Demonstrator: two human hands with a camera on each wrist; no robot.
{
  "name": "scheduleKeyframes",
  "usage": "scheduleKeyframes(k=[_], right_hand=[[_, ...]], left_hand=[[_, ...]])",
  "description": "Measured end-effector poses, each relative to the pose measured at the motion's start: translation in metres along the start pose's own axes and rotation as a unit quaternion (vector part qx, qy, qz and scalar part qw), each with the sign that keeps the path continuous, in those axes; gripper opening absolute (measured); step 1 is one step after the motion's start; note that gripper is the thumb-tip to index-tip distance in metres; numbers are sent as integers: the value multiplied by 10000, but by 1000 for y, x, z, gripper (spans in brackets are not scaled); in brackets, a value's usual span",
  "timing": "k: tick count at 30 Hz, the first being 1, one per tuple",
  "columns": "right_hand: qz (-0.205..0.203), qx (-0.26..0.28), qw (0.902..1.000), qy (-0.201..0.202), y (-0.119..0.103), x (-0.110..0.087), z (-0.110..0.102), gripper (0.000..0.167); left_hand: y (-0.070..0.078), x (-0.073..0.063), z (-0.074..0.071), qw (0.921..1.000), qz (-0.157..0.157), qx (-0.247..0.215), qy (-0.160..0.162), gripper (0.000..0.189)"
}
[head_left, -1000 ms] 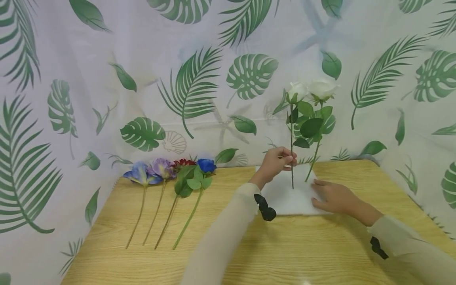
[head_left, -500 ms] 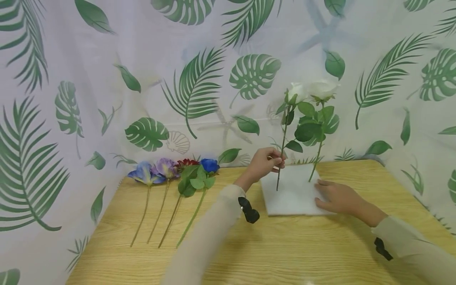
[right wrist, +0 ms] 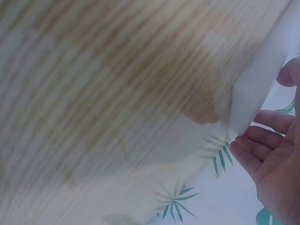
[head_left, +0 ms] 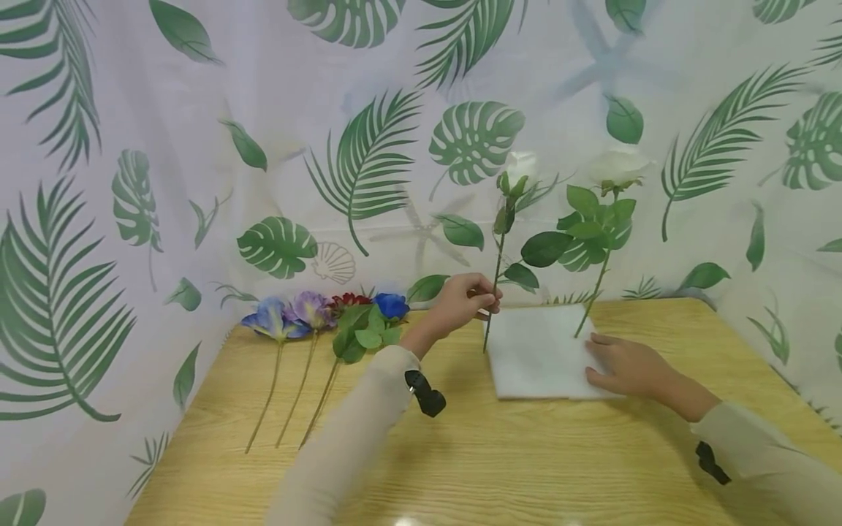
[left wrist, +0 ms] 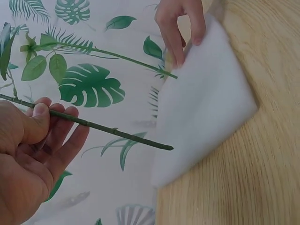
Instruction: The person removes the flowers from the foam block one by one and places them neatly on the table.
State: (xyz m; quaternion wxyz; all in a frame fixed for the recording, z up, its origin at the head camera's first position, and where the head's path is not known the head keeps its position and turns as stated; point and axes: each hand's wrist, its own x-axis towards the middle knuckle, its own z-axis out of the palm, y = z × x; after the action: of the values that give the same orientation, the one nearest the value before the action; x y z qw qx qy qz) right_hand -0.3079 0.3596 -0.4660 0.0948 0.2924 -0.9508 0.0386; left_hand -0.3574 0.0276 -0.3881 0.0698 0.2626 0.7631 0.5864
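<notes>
In the head view my left hand (head_left: 458, 301) pinches the stem of a white rose (head_left: 522, 168) between thumb and fingers, flower end up. The bare stem end hangs at the left edge of a white foam block (head_left: 539, 361); the left wrist view shows this stem (left wrist: 117, 132) reaching over the foam. A second white rose (head_left: 618, 168) stands in the foam near its right side, tilted slightly right. My right hand (head_left: 628, 367) touches the foam's right edge with thumb and fingers spread. In the right wrist view its fingers (right wrist: 262, 147) lie fairly straight against the foam's side.
On the wooden table (head_left: 526, 460) at left lie a blue-purple flower (head_left: 268, 318), a purple flower (head_left: 310, 310), a red flower (head_left: 349, 299) and a blue rose (head_left: 392, 305). My left sleeve hides the blue rose's stem. A leaf-printed curtain (head_left: 395, 58) hangs behind.
My left hand has moved left with the white rose, from over the foam's middle to its left edge, and the stem has tilted. My right hand stays at the foam's right edge.
</notes>
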Motion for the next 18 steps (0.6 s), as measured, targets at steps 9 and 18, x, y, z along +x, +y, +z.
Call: scheduleKeyframes(k=[9,18], right_hand=[[-110,59,9999,82,1,-1,3,50],[-127,73,9998,163,1,-1,2,49]], left_hand=[[7,-27,-28,9992,-210,306,-131,14],[1,-50,-49,9979,-251,597,-75,12]])
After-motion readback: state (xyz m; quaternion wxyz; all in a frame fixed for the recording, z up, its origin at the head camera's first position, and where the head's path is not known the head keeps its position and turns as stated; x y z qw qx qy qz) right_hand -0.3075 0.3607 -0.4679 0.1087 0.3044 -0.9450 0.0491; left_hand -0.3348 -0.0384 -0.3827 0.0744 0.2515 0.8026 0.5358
